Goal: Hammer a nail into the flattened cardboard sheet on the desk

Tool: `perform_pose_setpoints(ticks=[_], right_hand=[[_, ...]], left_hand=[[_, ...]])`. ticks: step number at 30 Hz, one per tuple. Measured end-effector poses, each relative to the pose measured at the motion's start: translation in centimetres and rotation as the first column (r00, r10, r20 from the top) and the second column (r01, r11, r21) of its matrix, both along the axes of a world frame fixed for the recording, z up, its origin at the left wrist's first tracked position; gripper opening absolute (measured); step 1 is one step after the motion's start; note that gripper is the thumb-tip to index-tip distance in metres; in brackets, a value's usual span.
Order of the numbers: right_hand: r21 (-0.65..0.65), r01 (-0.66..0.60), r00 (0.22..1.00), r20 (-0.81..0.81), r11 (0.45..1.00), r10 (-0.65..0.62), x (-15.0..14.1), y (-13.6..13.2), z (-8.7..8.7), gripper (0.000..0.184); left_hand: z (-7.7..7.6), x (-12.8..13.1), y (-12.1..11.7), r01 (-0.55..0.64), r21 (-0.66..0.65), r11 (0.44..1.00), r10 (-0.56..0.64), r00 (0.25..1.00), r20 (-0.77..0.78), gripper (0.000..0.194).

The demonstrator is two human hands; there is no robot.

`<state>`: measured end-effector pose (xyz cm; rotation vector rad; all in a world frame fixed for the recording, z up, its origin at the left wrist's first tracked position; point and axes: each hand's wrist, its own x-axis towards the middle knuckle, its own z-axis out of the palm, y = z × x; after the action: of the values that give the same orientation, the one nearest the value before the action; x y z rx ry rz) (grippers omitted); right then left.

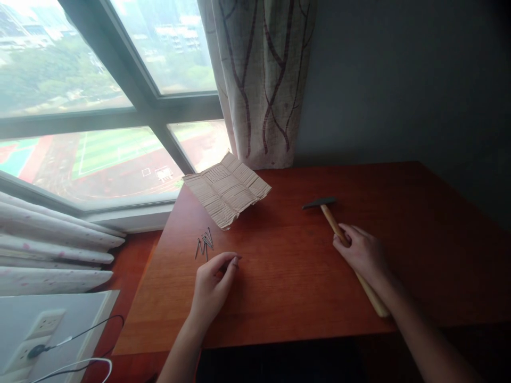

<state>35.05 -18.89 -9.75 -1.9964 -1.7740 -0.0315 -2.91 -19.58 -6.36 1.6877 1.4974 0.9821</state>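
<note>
My right hand [361, 251] lies over the wooden handle of a hammer [329, 217], fingers curled around it. The hammer rests flat on the red-brown table [287, 298], its dark metal head pointing away from me and the handle's end sticking out behind my wrist. My left hand [213, 282] hovers at the table's left part with thumb and forefinger pinched together; whether anything is between them is too small to see. Several thin nails [204, 246] lie in a loose heap just beyond that hand.
A creased piece of cardboard [227, 189] with small holes lies at the table's back left corner, one side raised. Behind it hang a patterned curtain [259, 80] and a large window [99, 106]. A wall socket with a plugged cable [38, 348] sits at lower left.
</note>
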Motion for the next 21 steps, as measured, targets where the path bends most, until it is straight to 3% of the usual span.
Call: perform_pose_setpoints(ticks=[7,21], right_hand=[[-0.022,0.055,0.998,0.022,0.998,-0.054,1.5,0.8,-0.6,0.034],[-0.071,0.052,0.997,0.067,0.996,-0.047,2.5,0.8,-1.0,0.035]], left_hand=[[-0.2,-0.4,0.6,0.032,-0.007,0.999,-0.032,0.999,-0.013,0.022],[1.2,-1.8,2.6,-0.021,-0.025,0.999,0.022,0.999,0.033,0.021]])
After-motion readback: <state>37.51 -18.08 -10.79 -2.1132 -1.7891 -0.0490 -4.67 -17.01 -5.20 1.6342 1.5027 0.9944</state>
